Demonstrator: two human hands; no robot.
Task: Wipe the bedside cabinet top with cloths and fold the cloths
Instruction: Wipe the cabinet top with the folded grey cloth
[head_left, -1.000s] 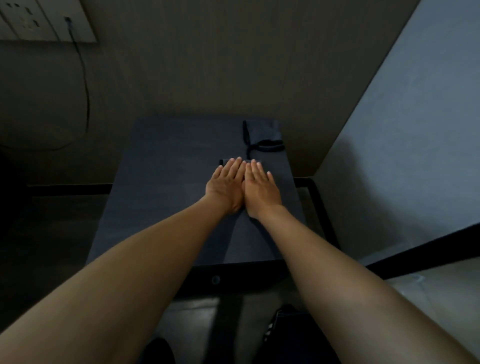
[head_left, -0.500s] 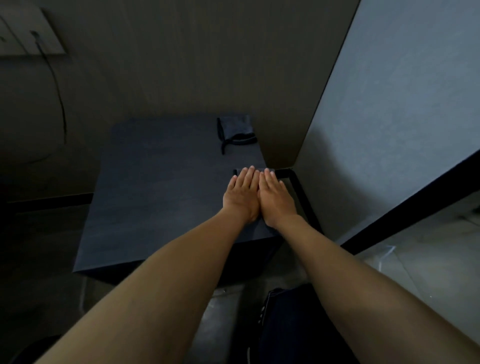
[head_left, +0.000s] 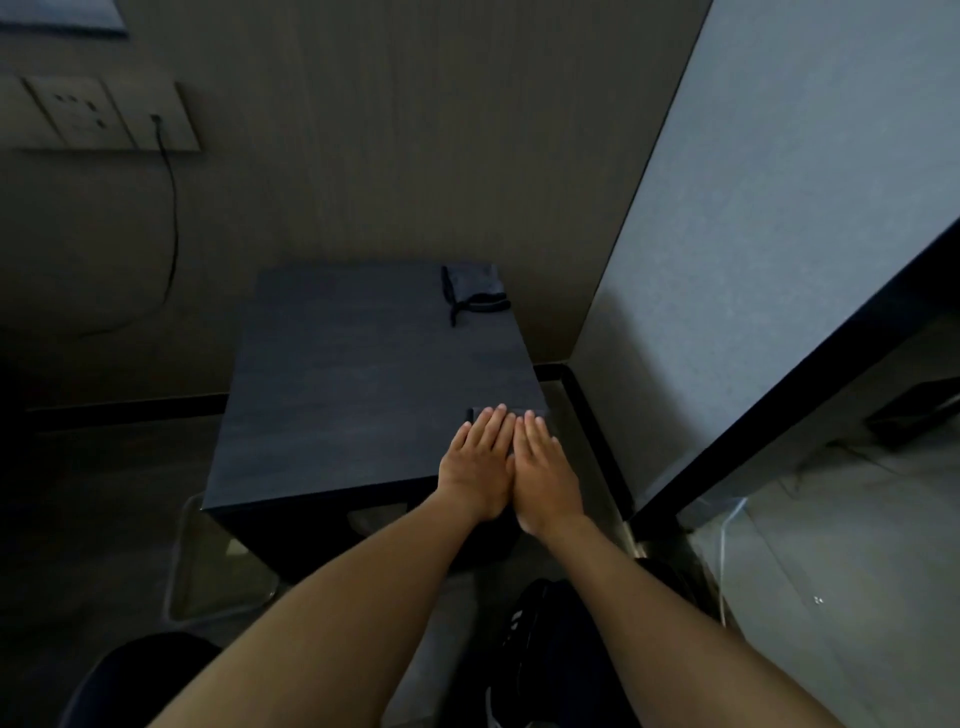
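Observation:
The dark bedside cabinet top (head_left: 353, 395) fills the middle of the view. My left hand (head_left: 480, 462) and my right hand (head_left: 543, 470) lie flat side by side at its front right corner, palms down on a dark cloth (head_left: 535, 414). Only that cloth's far edge shows beyond my fingertips. A second dark cloth (head_left: 475, 286), folded and with a black loop beside it, rests at the back right corner.
A pale wall panel (head_left: 779, 234) stands close on the right of the cabinet. A socket plate (head_left: 98, 114) with a hanging cable (head_left: 174, 234) is on the back wall at left. A dark item (head_left: 550, 649) lies on the floor below my arms.
Both hands have slid together, with the cloth under them, from the middle right of the top toward its front right corner. The folded cloth at the back has stayed put.

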